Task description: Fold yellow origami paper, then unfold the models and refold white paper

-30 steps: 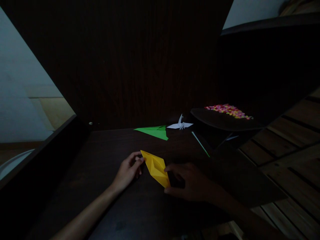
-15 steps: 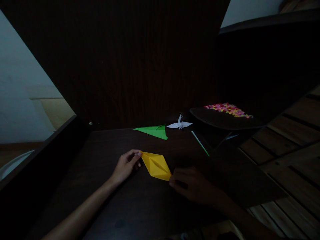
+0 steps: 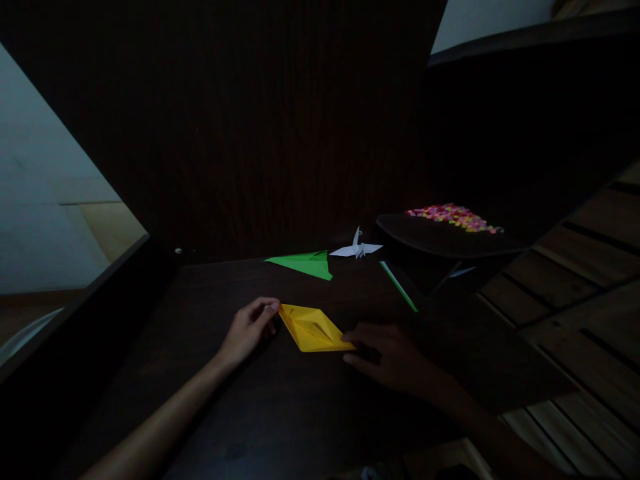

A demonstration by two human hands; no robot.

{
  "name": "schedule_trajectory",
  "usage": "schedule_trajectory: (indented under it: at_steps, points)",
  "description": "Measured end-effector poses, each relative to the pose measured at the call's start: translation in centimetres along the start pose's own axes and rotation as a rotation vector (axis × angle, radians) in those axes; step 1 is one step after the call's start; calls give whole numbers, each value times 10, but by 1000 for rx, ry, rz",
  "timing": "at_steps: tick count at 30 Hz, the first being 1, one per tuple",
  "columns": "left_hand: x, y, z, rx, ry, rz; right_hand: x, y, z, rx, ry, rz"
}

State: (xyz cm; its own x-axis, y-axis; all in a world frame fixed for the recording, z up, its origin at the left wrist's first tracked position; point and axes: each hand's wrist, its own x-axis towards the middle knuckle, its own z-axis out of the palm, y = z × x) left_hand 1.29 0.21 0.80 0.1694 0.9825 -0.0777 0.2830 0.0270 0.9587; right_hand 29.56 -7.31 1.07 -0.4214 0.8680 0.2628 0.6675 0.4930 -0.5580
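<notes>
A yellow origami paper boat [image 3: 313, 330] lies between my two hands low over the dark tabletop, with a creased pocket in its middle. My left hand [image 3: 250, 327] pinches its upper-left point between thumb and fingertips. At the opposite, right-hand point is my right hand [image 3: 387, 353], in shadow, with its fingers over the tip and the thumb just below the lower edge. Beyond the boat, a green folded paper plane [image 3: 303, 264] rests against the back panel. Beside the plane stands a white paper crane [image 3: 357, 249] with spread wings.
A thin green and white paper strip [image 3: 399, 287] lies right of the boat. Small pink, red and yellow pieces [image 3: 455, 217] are heaped on a raised dark corner shelf [image 3: 425, 239]. A low side wall [image 3: 75, 313] bounds the left, and slatted wooden flooring [image 3: 575, 307] shows at right.
The boat's right point has swung up and outward, with my right hand following it, so the paper looks wider and flatter. My left hand keeps its pinch. The view has shifted slightly.
</notes>
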Motion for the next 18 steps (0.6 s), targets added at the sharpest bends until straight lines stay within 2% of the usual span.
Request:
schedule_trajectory:
  at_steps: [4, 10, 18]
  points:
    - [-1, 3, 0, 11, 20, 11, -1, 4, 0, 3, -13, -45]
    - [-2, 10, 2, 30, 37, 33, -4, 16, 2, 22, 47, -74]
    - [-7, 8, -5, 78, 30, 77, -7, 22, 0, 18, 83, 5]
